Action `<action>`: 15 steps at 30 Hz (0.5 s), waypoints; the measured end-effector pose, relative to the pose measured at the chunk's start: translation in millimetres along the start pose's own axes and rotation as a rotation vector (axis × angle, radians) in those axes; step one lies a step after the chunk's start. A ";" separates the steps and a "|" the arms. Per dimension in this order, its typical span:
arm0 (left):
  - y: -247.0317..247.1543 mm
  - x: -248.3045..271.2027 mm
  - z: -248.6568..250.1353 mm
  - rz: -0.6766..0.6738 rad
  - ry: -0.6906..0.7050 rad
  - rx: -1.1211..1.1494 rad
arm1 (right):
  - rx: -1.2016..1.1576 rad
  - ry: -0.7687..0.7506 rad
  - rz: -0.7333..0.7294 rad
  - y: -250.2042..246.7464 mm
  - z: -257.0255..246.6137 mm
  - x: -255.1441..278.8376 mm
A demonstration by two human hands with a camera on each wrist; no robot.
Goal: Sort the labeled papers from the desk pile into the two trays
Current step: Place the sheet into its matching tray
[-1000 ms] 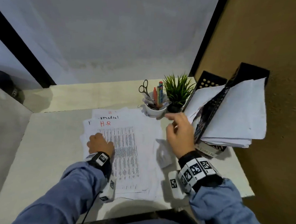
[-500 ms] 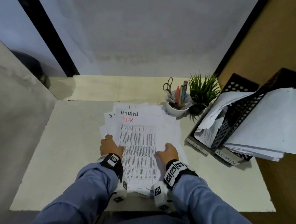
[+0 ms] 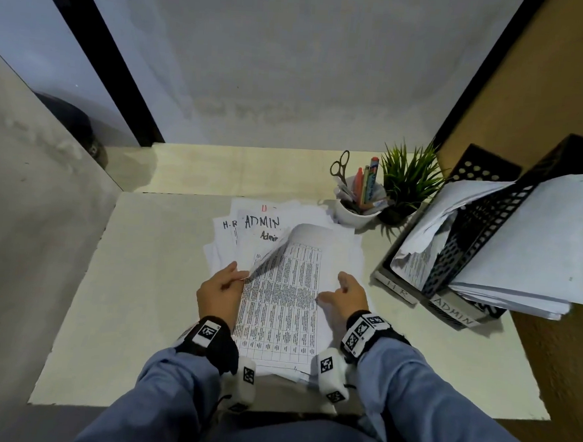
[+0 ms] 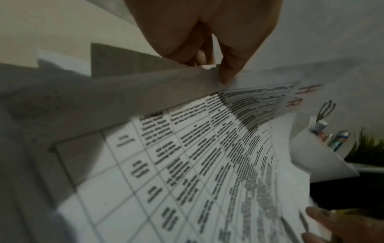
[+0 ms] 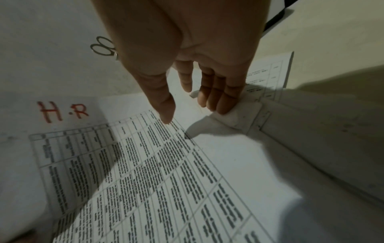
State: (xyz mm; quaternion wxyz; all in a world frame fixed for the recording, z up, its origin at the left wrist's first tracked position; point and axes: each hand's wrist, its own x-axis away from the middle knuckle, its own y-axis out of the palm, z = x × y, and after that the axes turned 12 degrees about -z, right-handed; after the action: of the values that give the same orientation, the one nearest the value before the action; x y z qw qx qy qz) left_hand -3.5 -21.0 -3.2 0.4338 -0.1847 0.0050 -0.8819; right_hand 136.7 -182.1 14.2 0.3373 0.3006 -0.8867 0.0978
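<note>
A loose pile of papers (image 3: 248,232) lies mid-desk, with sheets marked "ADMIN" and "H.R" showing at its far end. The top sheet (image 3: 285,299), a printed table, carries a red "H.R" label (image 5: 62,111). My left hand (image 3: 240,274) pinches that sheet's left edge (image 4: 166,82) between thumb (image 4: 227,72) and fingers, and the edge curls up and over. My right hand (image 3: 333,288) is open, its fingertips (image 5: 224,105) touching the papers at the sheet's right side. Two black mesh trays stand at the right: the "H R" tray (image 3: 396,290) and the "ADMIN" tray (image 3: 453,314), both holding papers.
A white cup (image 3: 355,214) with scissors and pens and a small green plant (image 3: 408,187) stand behind the pile, beside the trays. A brown wall runs along the right. Papers overhang the ADMIN tray towards the desk's right edge. Bare desk (image 3: 143,280) lies left of the pile.
My right hand came back from near the trays and cup to the pile's right side. My left hand took the top sheet's left edge and lifted it, curling it over.
</note>
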 end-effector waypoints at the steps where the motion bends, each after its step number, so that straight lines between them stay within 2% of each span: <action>1: -0.1 -1.7 -1.8 0.003 -0.004 0.052 | -0.062 -0.002 -0.009 -0.1 -0.1 0.0; 4: 0.8 -5.3 -0.8 -0.048 -0.051 0.230 | -0.173 -0.004 -0.015 0.1 0.2 -1.6; 6: 1.5 -6.0 4.0 -0.122 -0.078 0.293 | -0.132 -0.005 0.000 0.1 -0.7 -3.4; 10: -3.1 -8.1 12.4 -0.194 -0.115 0.254 | -0.079 -0.091 0.047 -0.4 -12.0 1.9; 12: -5.6 -9.1 13.2 -0.232 -0.142 0.240 | -0.137 -0.114 0.046 -1.9 -13.7 0.8; 15: -8.4 -11.9 13.0 -0.232 -0.176 0.190 | -0.180 -0.079 0.086 -3.6 -8.6 -3.4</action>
State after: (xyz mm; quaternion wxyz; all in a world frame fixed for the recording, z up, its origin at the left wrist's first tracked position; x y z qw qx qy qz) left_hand 1.0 -4.7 6.6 0.3433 -0.2189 -0.1377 -0.9029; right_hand 145.5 -180.1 18.3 0.3231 0.2344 -0.9167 0.0203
